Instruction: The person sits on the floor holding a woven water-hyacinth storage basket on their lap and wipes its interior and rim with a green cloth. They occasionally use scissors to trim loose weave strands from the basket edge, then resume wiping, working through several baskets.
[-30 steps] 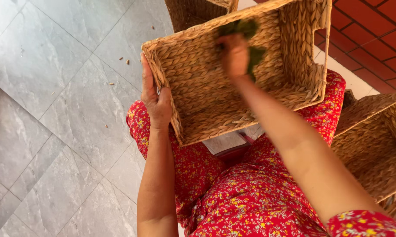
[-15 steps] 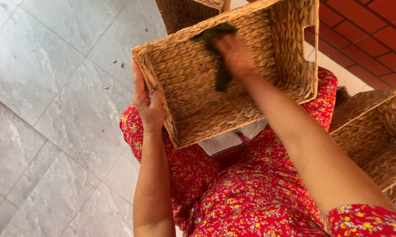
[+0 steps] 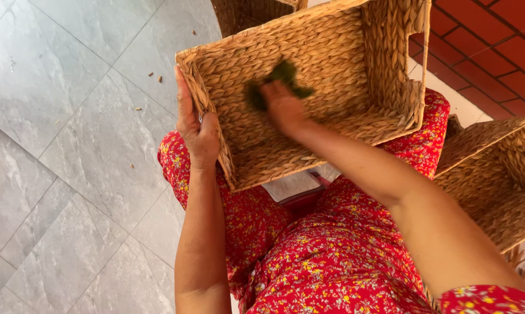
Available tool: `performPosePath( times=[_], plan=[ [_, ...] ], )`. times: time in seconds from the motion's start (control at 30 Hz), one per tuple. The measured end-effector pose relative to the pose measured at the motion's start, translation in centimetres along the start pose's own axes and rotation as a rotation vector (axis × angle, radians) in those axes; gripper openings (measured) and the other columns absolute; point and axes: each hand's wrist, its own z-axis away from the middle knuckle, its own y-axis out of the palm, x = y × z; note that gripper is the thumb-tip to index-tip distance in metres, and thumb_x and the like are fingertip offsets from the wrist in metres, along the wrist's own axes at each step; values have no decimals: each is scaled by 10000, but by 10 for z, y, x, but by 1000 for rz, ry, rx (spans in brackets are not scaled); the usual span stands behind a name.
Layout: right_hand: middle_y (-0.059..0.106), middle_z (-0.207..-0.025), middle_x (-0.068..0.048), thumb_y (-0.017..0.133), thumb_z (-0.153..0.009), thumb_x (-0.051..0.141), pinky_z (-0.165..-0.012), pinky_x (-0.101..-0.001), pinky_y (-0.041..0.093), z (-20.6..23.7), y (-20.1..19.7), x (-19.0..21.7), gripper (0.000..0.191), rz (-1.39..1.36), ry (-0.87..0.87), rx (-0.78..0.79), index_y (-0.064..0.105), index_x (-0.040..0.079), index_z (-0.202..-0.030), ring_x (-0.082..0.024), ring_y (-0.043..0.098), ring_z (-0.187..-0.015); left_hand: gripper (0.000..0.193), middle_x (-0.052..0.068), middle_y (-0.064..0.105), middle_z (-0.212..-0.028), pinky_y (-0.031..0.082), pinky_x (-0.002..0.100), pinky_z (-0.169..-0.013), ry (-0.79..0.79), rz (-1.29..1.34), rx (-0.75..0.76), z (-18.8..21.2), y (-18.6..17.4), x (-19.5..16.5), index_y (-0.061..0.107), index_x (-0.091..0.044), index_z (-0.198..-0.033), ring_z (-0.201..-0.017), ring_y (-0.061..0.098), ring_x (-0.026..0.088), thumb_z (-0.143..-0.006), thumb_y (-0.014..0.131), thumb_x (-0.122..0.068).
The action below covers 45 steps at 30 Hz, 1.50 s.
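Observation:
A rectangular woven straw basket (image 3: 390, 64) rests tilted on my lap, its open side facing me. My left hand (image 3: 195, 131) grips its left rim from outside, palm flat against the wall. Inside the basket, my right hand (image 3: 283, 104) presses a dark green cloth (image 3: 286, 72) against the bottom panel. The cloth is bunched and partly hidden under my fingers. I wear a red flowered dress (image 3: 332, 256).
A second woven basket (image 3: 501, 180) sits at my right side. Another basket (image 3: 245, 14) stands on the floor beyond the one I hold. Grey stone tiles (image 3: 70, 145) with small bits of debris lie to the left, red tiles (image 3: 489, 46) at the upper right.
My right hand has slid the green cloth from the basket's upper right inner corner down and left across the bottom panel. My left hand kept its hold on the rim.

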Motion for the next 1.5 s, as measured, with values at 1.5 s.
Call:
performPosePath(
  times=[1.5],
  plan=[
    [558, -1410, -123, 549, -935, 169, -934, -510, 538, 53, -85, -133, 462, 458, -28, 477, 593, 255, -1386, -335, 531, -1314, 884, 85, 238, -1739, 231, 289, -1333, -41, 61, 25, 1, -1, 2, 167, -40, -1678, -1613, 267, 172, -859, 341, 242]
  ],
)
